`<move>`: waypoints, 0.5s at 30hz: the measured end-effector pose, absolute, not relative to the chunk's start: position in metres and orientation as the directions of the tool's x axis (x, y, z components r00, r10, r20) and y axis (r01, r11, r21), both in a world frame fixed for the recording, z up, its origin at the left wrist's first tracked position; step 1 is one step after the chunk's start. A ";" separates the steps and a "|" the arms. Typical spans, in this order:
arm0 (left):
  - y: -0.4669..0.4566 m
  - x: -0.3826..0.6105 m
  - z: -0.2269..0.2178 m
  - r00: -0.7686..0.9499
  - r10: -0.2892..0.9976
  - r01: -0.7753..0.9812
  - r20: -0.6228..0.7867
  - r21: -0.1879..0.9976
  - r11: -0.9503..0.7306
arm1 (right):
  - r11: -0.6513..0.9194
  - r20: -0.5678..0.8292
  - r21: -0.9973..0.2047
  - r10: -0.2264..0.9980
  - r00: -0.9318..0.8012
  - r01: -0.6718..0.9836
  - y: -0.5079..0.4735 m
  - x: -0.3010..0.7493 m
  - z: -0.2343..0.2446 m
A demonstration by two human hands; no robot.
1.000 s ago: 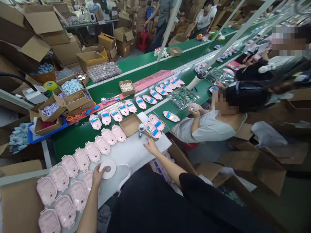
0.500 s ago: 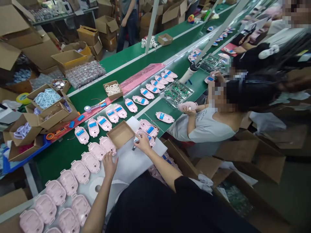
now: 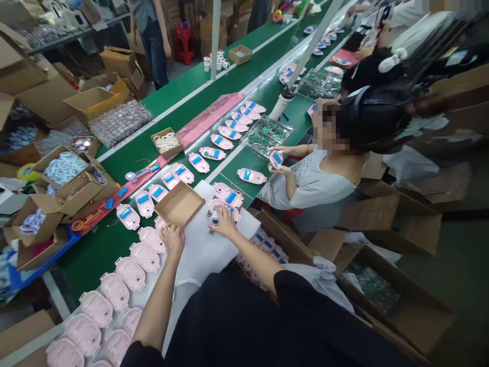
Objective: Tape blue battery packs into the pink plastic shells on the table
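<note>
My right hand (image 3: 225, 224) is closed around a small white cylindrical thing (image 3: 214, 218) with a dark round end; its exact kind I cannot make out. It is held over the white foam sheet (image 3: 198, 242), against pink shells with blue blocks (image 3: 229, 196). My left hand (image 3: 174, 240) has its fingers curled at the edge of a pink plastic shell (image 3: 152, 238) in the row on the left, partly hiding the shell beneath it. Just beyond that hand sits an open cardboard box (image 3: 179, 204). More pink shells (image 3: 114, 290) lie in rows down to the lower left.
Pink shells with blue blocks (image 3: 198, 162) line the green conveyor (image 3: 225, 173). Bagged green circuit boards (image 3: 267, 133) lie ahead. A co-worker (image 3: 313, 176) sits at right holding a shell. Boxes of coloured rings (image 3: 64, 168) stand at left; a carton of shells (image 3: 263, 244) is beside me.
My left hand has gone from spread fingers to curled ones at a shell. My right hand has turned the white cylinder slightly. The view has shifted, and the co-worker's shell now shows its blue block.
</note>
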State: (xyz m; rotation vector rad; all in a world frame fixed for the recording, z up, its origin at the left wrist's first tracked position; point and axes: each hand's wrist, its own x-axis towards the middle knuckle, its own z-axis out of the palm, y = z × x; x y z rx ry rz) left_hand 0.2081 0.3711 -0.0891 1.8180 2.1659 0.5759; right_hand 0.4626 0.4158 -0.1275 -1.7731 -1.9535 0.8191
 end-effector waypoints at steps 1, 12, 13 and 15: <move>0.360 0.205 -0.074 -0.190 0.978 0.896 0.091 0.424 0.135 | 0.029 -0.091 -0.698 0.987 -0.129 0.715 0.410 0.462 -0.121; 0.205 0.248 -0.011 0.650 0.742 0.646 0.166 0.394 -0.654 | -0.429 -0.470 -0.830 0.882 0.032 -0.355 0.179 0.438 -0.098; 0.201 0.255 0.000 0.742 0.646 0.510 0.181 0.473 -0.718 | -0.415 -0.512 -0.817 0.841 0.174 -0.400 0.151 0.451 -0.099; 0.190 0.270 0.031 0.862 0.444 0.219 0.245 0.611 -0.761 | -0.376 -0.595 -0.783 0.685 0.422 -0.495 0.088 0.481 -0.100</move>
